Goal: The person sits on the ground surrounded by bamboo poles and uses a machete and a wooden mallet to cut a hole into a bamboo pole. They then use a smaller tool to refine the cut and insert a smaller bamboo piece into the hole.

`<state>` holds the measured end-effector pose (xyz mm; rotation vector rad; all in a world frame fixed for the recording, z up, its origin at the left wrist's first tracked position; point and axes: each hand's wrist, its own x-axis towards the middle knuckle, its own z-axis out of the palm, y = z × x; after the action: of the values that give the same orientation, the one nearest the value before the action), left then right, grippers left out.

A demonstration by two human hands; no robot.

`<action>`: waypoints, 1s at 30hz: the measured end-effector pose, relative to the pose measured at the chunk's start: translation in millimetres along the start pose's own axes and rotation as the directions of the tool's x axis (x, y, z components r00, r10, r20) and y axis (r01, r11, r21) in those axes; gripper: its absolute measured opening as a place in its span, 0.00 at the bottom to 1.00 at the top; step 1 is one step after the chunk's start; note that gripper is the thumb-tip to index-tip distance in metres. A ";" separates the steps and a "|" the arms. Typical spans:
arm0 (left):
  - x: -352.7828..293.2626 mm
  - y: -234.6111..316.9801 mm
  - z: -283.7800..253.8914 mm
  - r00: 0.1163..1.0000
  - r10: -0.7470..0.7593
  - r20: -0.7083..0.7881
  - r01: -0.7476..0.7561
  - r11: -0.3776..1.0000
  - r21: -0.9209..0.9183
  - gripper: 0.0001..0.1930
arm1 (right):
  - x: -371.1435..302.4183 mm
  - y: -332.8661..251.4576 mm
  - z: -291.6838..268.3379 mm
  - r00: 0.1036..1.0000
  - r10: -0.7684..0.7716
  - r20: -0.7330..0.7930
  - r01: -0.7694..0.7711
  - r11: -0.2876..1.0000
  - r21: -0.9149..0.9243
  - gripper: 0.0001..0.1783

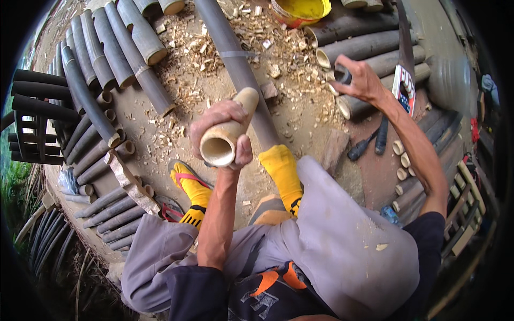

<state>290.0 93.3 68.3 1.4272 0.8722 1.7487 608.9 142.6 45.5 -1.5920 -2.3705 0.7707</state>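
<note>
**One pale tube in grasp, dark stock on both sides**

Left hand: one, wrapped firmly round a pale tube, fingers over its top, thumb, it seems, beside the hollow near end.
Pale tube: one, held tilted in the air, partly in front of a long dark pole. Good handling, in my judgement: a steady grip at the middle, thumb kept back from the rim, hollow end turned to the light to look for splits.

Right hand: one, raised, thumb and fingers curled round a dark rounded piece; from where I stand I cannot tell whether it is gripped. If it is, a light pinch should serve.

Counts, left to right:
- Black poles, racked: several, overlapping, no sure number.
- Grey tubes, upper left: at least six.
- Yellow socks: two, one at the pole's near end.
- Long dark pole: one, lying aslant among shavings, past counting.
- Yellow-lined basin: one, cut by the view's edge.
- Dark tubes, stacked near the right hand: at least four.
- Saw-like tool, white, red and blue at the handle: one.
- Dark handles: two, side by side.
- Blue bottle: one.
</note>
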 end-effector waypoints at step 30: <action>49.9 -19.3 -122.3 0.644 -0.634 -0.429 0.746 0.646 0.165 0.14 | -46.9 -2.4 48.0 0.911 0.408 -0.064 -0.393 0.904 0.169 0.17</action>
<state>164.6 137.6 57.3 0.7637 1.7126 1.2569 605.7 84.4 12.2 -2.0264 -1.8836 0.8968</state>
